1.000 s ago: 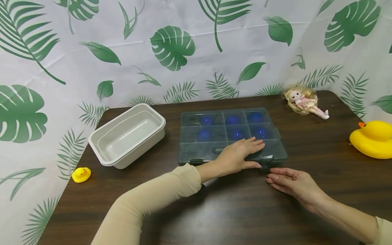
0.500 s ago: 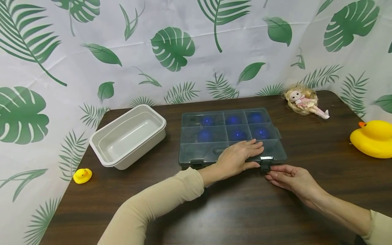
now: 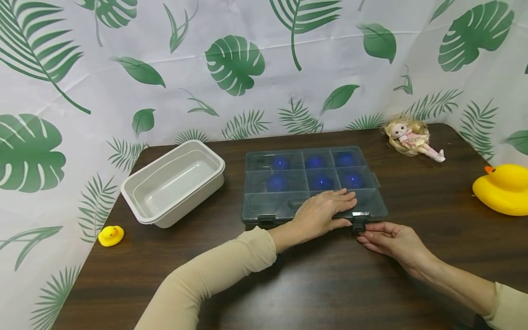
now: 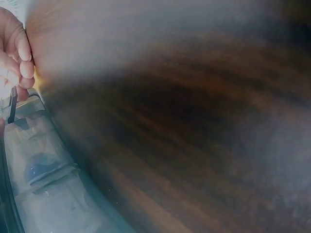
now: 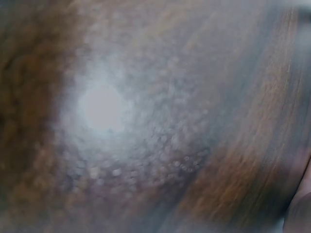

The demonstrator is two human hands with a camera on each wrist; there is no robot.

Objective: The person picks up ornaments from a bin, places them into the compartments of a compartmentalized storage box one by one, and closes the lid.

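Note:
A translucent dark-grey plastic organizer box (image 3: 272,204) lies with its lid down on the table, split into compartments. Several round blue things (image 3: 277,183) show through the lid in the two rear rows. My left hand (image 3: 319,211) rests on the lid's front part, fingers stretched out and thumb along the front edge. At the front right corner, my right hand (image 3: 396,243) pinches a dark latch (image 3: 359,225) between thumb and fingers. The left wrist view shows those fingers (image 4: 26,69) close together at the latch. A second latch (image 3: 266,220) sits at the box's front left.
A light grey rectangular tub (image 3: 187,201) stands to the left of the box, beside a small yellow rubber duck (image 3: 111,236). To the right are a blonde doll (image 3: 412,137) and a large yellow rubber duck (image 3: 503,189). A leaf-patterned cloth (image 3: 247,110) hangs behind the wooden table.
The right front latch has shifted slightly and its top now catches a brighter reflection. Both hands have stayed almost in place.

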